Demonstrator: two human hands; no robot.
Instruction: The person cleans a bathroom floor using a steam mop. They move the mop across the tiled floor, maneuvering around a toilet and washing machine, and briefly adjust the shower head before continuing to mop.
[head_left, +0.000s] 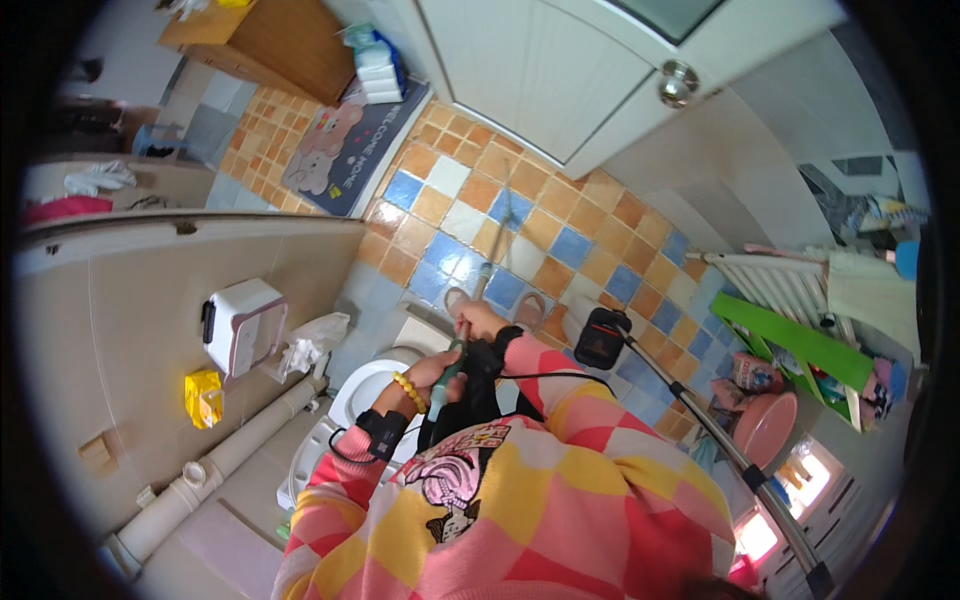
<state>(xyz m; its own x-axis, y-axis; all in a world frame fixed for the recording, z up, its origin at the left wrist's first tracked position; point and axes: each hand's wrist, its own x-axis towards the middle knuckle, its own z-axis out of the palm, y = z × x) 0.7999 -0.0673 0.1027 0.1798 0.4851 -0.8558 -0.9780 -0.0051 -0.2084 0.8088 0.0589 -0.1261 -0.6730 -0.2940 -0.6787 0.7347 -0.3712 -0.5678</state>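
Note:
My left hand (433, 373), with a yellow bead bracelet at its wrist, is closed around the green grip of a long-handled tool (478, 286). Farther along the same handle, my right hand (481, 321) grips it below the shaft. The shaft points away from me over orange, blue and white floor tiles (525, 217). Its far end is thin and blurred, so the tool's kind cannot be told. My slippered feet show just beyond my hands. A white toilet (367, 390) stands beside my left arm.
A white door (555, 82) stands ahead, a grey doormat (360, 154) to its left. At right are a metal pole with a black base (602, 337), a green rack (795, 337) and a pink basin (766, 430). A white pipe (225, 450) runs along the left wall.

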